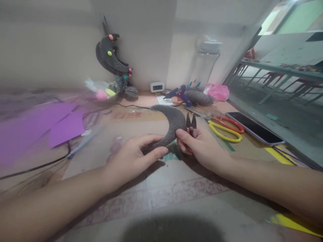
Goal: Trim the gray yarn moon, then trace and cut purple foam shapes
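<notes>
A grey crescent (174, 117), seemingly wrapped in yarn, is held up over the work surface with its hollow side facing left. My left hand (138, 153) pinches its lower end between thumb and fingers. My right hand (198, 146) grips the crescent's outer edge with the thumb. Tucked in that same hand are small thread snips (191, 121), their two dark blades pointing up and apart. The right hand's fingers partly hide the snips' handle.
Behind lie a blue glue gun (179, 94), a grey yarn skein (199, 97), a small digital clock (157, 87) and a bottle (205, 65). Scissors (224, 129) and a phone (254, 127) lie right. Purple sheets (67, 124) spread left. A decorated dark crescent (111, 57) stands at the back.
</notes>
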Demonstrator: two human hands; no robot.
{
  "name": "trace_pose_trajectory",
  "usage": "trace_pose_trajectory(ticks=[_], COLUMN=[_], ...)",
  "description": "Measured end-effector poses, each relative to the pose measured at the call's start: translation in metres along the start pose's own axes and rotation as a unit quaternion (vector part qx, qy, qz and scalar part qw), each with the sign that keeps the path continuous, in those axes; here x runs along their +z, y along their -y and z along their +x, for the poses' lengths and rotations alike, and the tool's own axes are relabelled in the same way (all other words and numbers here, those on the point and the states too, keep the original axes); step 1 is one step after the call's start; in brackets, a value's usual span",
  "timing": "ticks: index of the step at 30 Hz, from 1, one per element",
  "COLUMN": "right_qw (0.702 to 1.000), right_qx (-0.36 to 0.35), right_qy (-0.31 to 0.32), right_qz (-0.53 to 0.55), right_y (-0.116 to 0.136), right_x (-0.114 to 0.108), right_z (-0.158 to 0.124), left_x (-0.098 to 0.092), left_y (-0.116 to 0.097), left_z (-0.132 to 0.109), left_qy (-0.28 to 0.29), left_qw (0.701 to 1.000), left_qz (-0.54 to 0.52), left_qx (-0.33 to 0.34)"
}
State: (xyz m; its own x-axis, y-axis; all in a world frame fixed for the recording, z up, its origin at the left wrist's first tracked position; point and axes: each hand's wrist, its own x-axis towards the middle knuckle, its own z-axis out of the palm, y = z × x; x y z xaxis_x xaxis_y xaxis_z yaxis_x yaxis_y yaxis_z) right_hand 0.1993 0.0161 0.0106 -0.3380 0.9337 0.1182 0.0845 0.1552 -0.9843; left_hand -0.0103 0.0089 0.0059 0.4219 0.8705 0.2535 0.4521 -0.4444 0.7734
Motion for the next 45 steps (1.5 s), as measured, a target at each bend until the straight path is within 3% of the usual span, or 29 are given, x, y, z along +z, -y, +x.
trace_pose_trajectory(ticks=[5, 11, 14, 20, 25, 30, 37, 45], right_qw=[0.996, 0.987, 0.988, 0.994, 0.997, 0.998, 0.988, 0.992], right_qx=[-0.010, 0.035, 0.058, 0.056, 0.048, 0.026, -0.027, -0.013], right_qy=[-0.003, 0.058, 0.064, -0.014, -0.019, -0.009, -0.078, -0.107], right_qz=[0.088, 0.146, 0.127, 0.089, 0.049, 0.059, 0.130, 0.062], right_y=[-0.001, -0.005, -0.003, 0.002, 0.003, 0.003, -0.010, -0.006], right_x=[-0.003, -0.003, 0.001, 0.004, 0.001, -0.001, -0.009, -0.007], right_z=[-0.007, -0.005, -0.002, -0.002, -0.002, -0.003, 0.006, 0.010], left_x=[-0.002, -0.002, -0.001, 0.000, -0.002, -0.001, 0.002, 0.000], left_y=[0.001, -0.002, -0.002, 0.005, 0.002, -0.005, 0.001, 0.001], left_z=[-0.002, -0.004, -0.005, -0.006, -0.001, 0.005, 0.009, 0.010], left_qy=[-0.090, -0.125, -0.120, -0.076, -0.050, 0.020, -0.074, -0.013], left_qw=[0.996, 0.989, 0.989, 0.991, 0.994, 0.994, 0.964, 0.968], left_qz=[-0.025, 0.024, 0.035, -0.110, -0.049, -0.042, -0.195, -0.203], left_qx=[0.003, 0.077, 0.075, -0.002, -0.089, -0.094, -0.163, -0.145])
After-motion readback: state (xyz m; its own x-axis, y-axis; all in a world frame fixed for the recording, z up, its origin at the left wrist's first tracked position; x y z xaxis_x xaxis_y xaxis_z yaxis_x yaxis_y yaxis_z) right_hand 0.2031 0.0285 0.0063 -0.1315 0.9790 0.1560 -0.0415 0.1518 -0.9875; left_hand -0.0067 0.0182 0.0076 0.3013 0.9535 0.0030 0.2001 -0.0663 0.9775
